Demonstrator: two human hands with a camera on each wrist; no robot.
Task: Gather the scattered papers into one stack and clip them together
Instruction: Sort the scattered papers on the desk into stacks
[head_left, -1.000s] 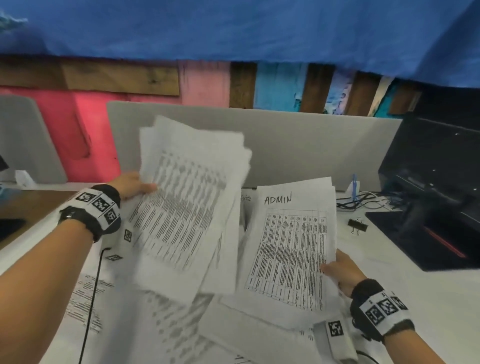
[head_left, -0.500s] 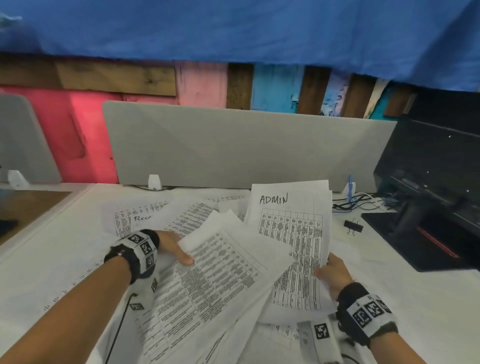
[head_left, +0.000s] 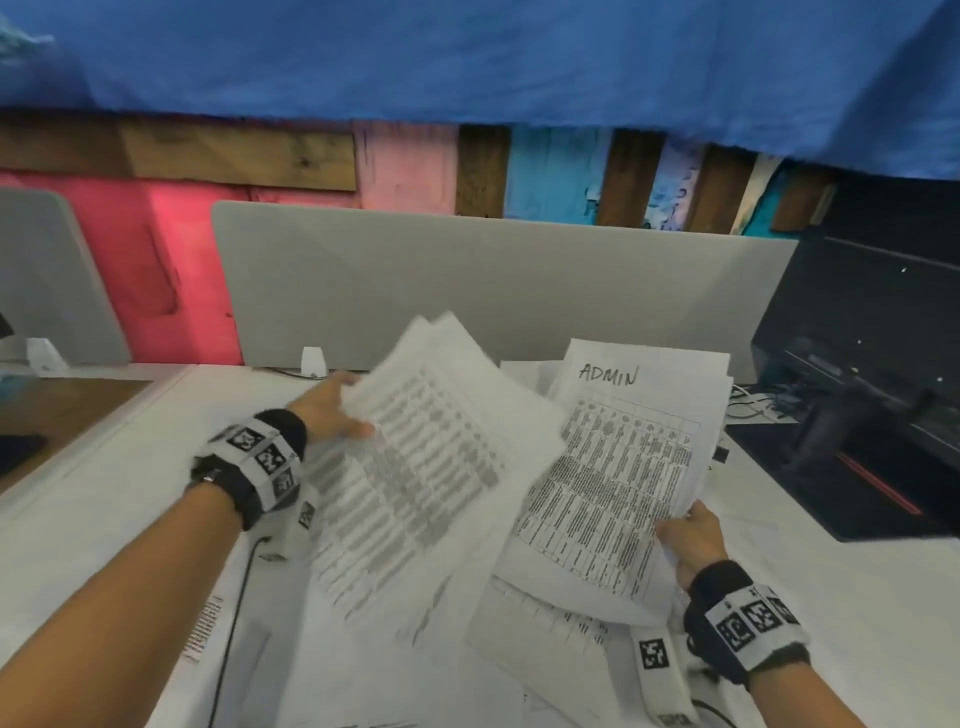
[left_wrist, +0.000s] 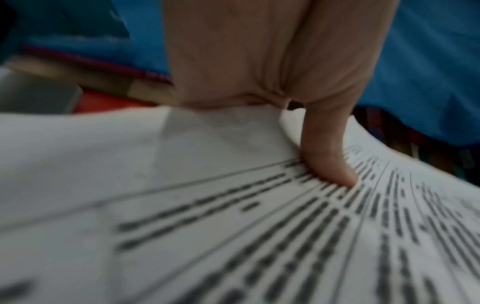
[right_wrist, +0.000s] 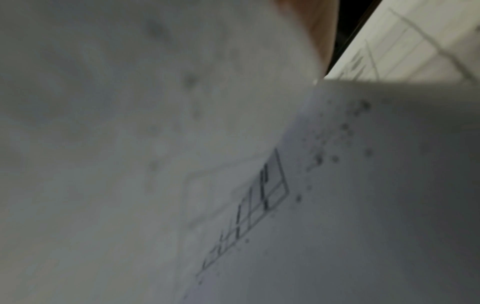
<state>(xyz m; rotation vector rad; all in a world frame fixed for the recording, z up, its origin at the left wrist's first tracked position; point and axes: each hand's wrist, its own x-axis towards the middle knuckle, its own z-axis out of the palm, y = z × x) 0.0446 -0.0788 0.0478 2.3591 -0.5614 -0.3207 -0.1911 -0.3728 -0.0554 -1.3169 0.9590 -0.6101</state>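
Your left hand (head_left: 332, 410) holds white sheets (head_left: 415, 467) printed with grey-black table rows, blurred in the left wrist view (left_wrist: 259, 226). Your right hand (head_left: 691, 535) holds a white stack (head_left: 623, 467) with a black grid and "ADMIN" handwritten in black. Both wristbands (head_left: 260, 457) are black with white, black-patterned marker squares. The desk (head_left: 130, 467) is white, the divider (head_left: 493, 291) pale grey, the cloth (head_left: 467, 57) above blue.

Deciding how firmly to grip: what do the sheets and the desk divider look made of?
Sheets: thin matte printer paper; they bend and fan under the left hand. Divider: grey, matte, rounded corners; probably felt-covered board, though plastic is possible.
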